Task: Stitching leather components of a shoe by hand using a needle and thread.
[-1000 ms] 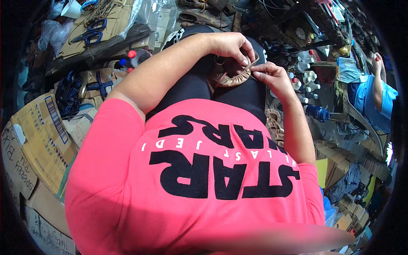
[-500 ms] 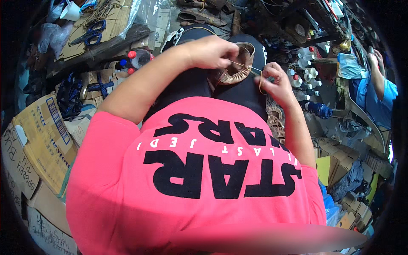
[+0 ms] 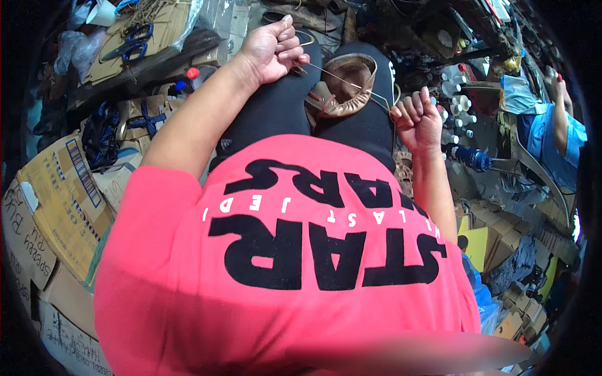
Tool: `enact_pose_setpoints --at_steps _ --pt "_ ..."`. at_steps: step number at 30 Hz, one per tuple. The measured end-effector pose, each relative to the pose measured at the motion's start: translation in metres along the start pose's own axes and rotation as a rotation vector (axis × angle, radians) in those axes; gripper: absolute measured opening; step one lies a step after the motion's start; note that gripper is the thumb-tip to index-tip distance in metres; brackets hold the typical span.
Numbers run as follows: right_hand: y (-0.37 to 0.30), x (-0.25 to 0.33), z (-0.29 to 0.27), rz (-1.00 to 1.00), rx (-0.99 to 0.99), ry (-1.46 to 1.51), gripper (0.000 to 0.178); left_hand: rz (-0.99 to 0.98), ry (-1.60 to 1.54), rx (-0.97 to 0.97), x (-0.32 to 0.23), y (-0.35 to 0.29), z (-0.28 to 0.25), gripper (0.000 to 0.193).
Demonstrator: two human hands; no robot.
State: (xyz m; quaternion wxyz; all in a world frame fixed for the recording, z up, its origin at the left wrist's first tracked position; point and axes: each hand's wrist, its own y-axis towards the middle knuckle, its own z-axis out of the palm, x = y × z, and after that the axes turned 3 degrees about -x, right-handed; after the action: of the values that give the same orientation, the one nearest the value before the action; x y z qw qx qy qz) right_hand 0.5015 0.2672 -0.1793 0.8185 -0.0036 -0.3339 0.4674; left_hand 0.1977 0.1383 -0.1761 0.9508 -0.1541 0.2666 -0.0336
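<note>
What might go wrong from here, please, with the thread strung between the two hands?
The thread, strung between the left hand and the right hand, might snap if tugged hard. The brown shoe piece rests on the thighs with neither hand gripping it, so it could shift.

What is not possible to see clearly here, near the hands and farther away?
All in the head view:
How the left hand and right hand grip the thread: hidden by their curled fingers.
Whether the thread carries a needle: too small to tell.
Underside of the brown piece: hidden, facing the lap.
Rest of the person in blue: cut off by the dark rim.
Bottom of the pink shirt: blurred.
</note>
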Motion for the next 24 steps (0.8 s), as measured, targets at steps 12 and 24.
enact_pose_setpoints --at_steps 12,24 --pt "-0.028 0.073 -0.043 -0.165 -0.242 -1.446 0.046 0.604 1.974 -0.369 -0.031 -0.066 0.002 0.029" --pt "0.056 0.015 0.037 -0.163 0.116 -1.507 0.024 0.43 2.015 0.295 0.049 -0.02 0.042 0.033"
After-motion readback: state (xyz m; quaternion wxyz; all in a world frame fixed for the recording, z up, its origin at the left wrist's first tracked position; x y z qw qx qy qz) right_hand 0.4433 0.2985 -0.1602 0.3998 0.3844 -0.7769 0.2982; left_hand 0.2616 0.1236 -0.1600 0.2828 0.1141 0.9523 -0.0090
